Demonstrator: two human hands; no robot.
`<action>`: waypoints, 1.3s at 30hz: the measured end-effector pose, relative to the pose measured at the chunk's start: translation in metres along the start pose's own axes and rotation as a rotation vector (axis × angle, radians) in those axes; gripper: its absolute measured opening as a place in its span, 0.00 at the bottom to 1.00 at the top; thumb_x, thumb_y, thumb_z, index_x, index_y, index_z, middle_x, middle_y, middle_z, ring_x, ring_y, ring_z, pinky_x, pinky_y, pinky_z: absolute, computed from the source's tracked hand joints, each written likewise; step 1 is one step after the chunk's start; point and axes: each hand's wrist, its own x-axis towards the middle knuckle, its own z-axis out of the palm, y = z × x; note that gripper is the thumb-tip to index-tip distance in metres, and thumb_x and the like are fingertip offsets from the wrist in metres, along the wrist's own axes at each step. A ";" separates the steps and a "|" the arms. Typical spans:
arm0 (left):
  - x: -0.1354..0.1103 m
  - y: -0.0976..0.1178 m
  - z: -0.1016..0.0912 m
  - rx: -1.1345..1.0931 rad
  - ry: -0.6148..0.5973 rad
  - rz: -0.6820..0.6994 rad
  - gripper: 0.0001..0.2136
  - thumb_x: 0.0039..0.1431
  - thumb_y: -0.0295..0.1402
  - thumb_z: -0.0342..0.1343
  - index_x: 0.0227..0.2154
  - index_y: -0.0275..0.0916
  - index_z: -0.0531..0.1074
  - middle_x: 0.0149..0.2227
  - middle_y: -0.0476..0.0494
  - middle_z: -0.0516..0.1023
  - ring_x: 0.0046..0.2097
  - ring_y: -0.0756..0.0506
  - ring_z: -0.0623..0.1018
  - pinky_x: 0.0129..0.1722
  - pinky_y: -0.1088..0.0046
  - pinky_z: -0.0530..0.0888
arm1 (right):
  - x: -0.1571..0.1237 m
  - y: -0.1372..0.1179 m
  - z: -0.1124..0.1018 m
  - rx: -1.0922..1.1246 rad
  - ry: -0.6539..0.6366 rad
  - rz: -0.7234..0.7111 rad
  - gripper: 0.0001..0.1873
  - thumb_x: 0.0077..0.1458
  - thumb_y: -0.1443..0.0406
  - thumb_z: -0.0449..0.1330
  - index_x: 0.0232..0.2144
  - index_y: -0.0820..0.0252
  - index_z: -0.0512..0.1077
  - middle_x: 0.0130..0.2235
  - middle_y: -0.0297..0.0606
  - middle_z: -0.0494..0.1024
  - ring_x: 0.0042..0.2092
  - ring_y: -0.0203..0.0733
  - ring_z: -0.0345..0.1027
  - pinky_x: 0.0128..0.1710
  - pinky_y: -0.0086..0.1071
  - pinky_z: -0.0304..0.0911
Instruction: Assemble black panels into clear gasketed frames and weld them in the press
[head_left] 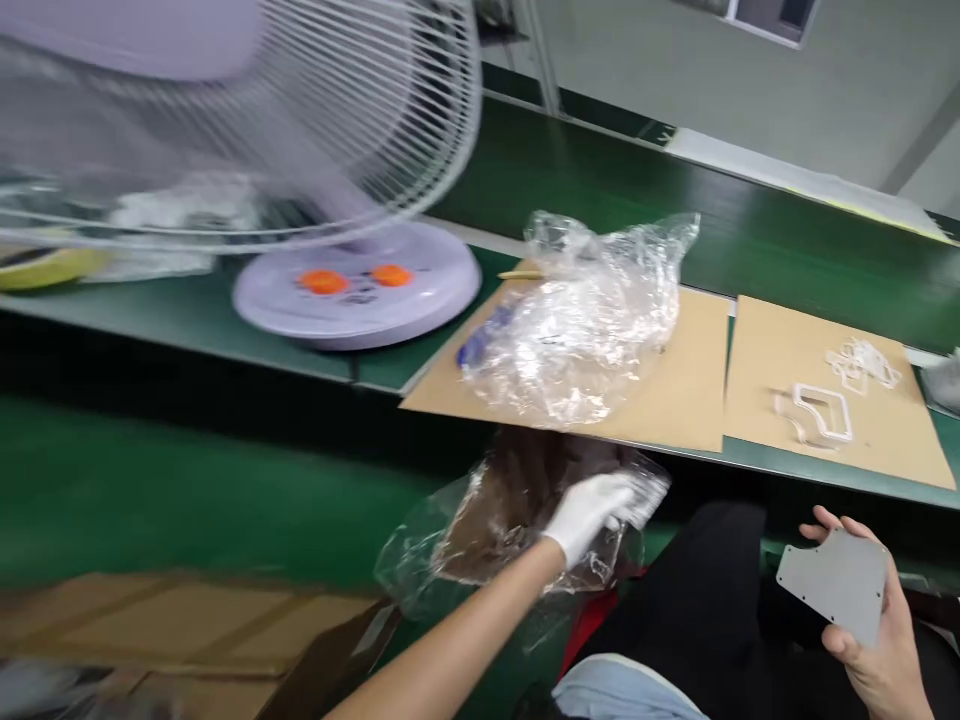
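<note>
Over a black-clad lap (pixel 675 610), the bare right hand (pixel 874 640) grips a grey plate (pixel 832 585) between thumb and spread fingers (pixel 821 517); the white-gloved left hand (pixel 589 515) has its fingers clamped on a clear plastic bag (pixel 480 540) with something brown inside; a blurred fan (pixel 315 130) stands on the green counter (pixel 187 315); beyond the hands, a crumpled plastic bag (pixel 577 330) lies on a cardboard sheet (pixel 697 370); white gaskets (pixel 821 412) lie on a second cardboard sheet (pixel 885 440).
</note>
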 end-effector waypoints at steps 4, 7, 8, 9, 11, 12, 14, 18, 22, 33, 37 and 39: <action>0.058 -0.007 -0.056 0.219 0.191 -0.119 0.15 0.55 0.39 0.63 0.42 0.35 0.79 0.41 0.29 0.87 0.54 0.28 0.84 0.46 0.57 0.82 | -0.008 -0.005 -0.007 0.142 0.000 0.079 0.60 0.34 0.39 0.81 0.65 0.47 0.66 0.62 0.57 0.77 0.60 0.70 0.75 0.55 0.59 0.74; 0.070 -0.016 -0.067 0.385 0.275 -0.152 0.24 0.53 0.42 0.62 0.47 0.27 0.77 0.54 0.15 0.81 0.68 0.16 0.70 0.62 0.42 0.73 | -0.011 -0.004 -0.010 0.146 -0.018 0.104 0.58 0.36 0.44 0.83 0.66 0.46 0.66 0.57 0.52 0.81 0.58 0.66 0.76 0.56 0.55 0.74; 0.066 -0.019 -0.065 0.436 0.277 -0.132 0.25 0.54 0.43 0.61 0.48 0.26 0.77 0.58 0.13 0.78 0.70 0.16 0.68 0.66 0.41 0.68 | -0.011 -0.003 -0.012 0.111 -0.033 0.112 0.57 0.38 0.45 0.83 0.66 0.45 0.66 0.56 0.50 0.81 0.58 0.64 0.76 0.56 0.53 0.75; 0.058 -0.020 -0.059 0.479 0.250 -0.089 0.25 0.56 0.43 0.59 0.48 0.26 0.77 0.60 0.14 0.77 0.70 0.17 0.68 0.69 0.42 0.65 | -0.011 -0.002 -0.014 0.067 -0.046 0.116 0.56 0.39 0.47 0.83 0.67 0.45 0.65 0.57 0.50 0.81 0.58 0.62 0.76 0.56 0.52 0.75; 0.032 -0.015 -0.039 0.520 0.110 0.053 0.23 0.61 0.46 0.56 0.49 0.33 0.80 0.61 0.26 0.79 0.67 0.24 0.73 0.70 0.49 0.65 | -0.010 0.001 -0.017 -0.022 -0.069 0.097 0.55 0.42 0.47 0.82 0.67 0.45 0.65 0.60 0.50 0.78 0.59 0.61 0.75 0.58 0.52 0.73; 0.016 -0.007 -0.026 0.504 -0.006 0.134 0.22 0.63 0.48 0.55 0.49 0.37 0.80 0.60 0.33 0.81 0.65 0.28 0.76 0.69 0.52 0.68 | -0.009 0.002 -0.018 -0.063 -0.089 0.069 0.54 0.42 0.46 0.82 0.67 0.45 0.65 0.63 0.50 0.76 0.61 0.61 0.73 0.61 0.53 0.71; -0.018 0.016 0.007 0.389 -0.281 0.231 0.22 0.65 0.53 0.56 0.49 0.41 0.81 0.57 0.37 0.83 0.62 0.33 0.79 0.64 0.57 0.74 | -0.006 0.001 -0.019 -0.142 -0.159 -0.014 0.53 0.43 0.45 0.81 0.67 0.43 0.66 0.70 0.50 0.68 0.68 0.63 0.66 0.68 0.56 0.65; -0.062 0.068 0.079 -0.055 -0.979 0.183 0.34 0.66 0.62 0.54 0.57 0.35 0.77 0.50 0.28 0.84 0.48 0.33 0.86 0.38 0.63 0.81 | 0.001 -0.012 -0.017 -0.259 -0.365 -0.240 0.50 0.44 0.45 0.80 0.67 0.35 0.66 0.77 0.43 0.54 0.78 0.66 0.44 0.74 0.61 0.52; -0.068 0.079 0.132 -0.216 -1.310 -0.097 0.35 0.57 0.66 0.63 0.36 0.30 0.79 0.31 0.36 0.81 0.29 0.43 0.81 0.29 0.71 0.74 | -0.001 -0.026 -0.024 -0.249 -0.507 -0.377 0.50 0.45 0.51 0.82 0.66 0.32 0.64 0.76 0.40 0.56 0.79 0.65 0.37 0.74 0.63 0.50; -0.052 0.076 0.138 -0.004 -1.537 0.044 0.28 0.58 0.62 0.64 0.28 0.37 0.79 0.25 0.43 0.76 0.28 0.45 0.75 0.30 0.69 0.73 | -0.012 -0.017 -0.051 -0.132 -0.648 -0.257 0.42 0.55 0.68 0.77 0.64 0.31 0.68 0.76 0.37 0.58 0.79 0.56 0.44 0.75 0.56 0.49; -0.040 0.086 0.134 0.153 -1.539 0.248 0.28 0.50 0.63 0.70 0.28 0.38 0.81 0.26 0.44 0.77 0.31 0.45 0.76 0.35 0.68 0.76 | 0.005 -0.018 -0.050 -0.103 -0.768 -0.222 0.38 0.56 0.72 0.75 0.62 0.34 0.73 0.76 0.38 0.59 0.78 0.57 0.46 0.75 0.56 0.50; -0.043 0.098 0.127 0.162 -1.536 0.286 0.33 0.58 0.66 0.61 0.39 0.36 0.85 0.29 0.42 0.79 0.31 0.44 0.77 0.33 0.67 0.77 | 0.016 -0.015 -0.055 -0.078 -0.767 -0.234 0.44 0.54 0.68 0.77 0.67 0.33 0.68 0.77 0.41 0.56 0.78 0.59 0.47 0.74 0.57 0.52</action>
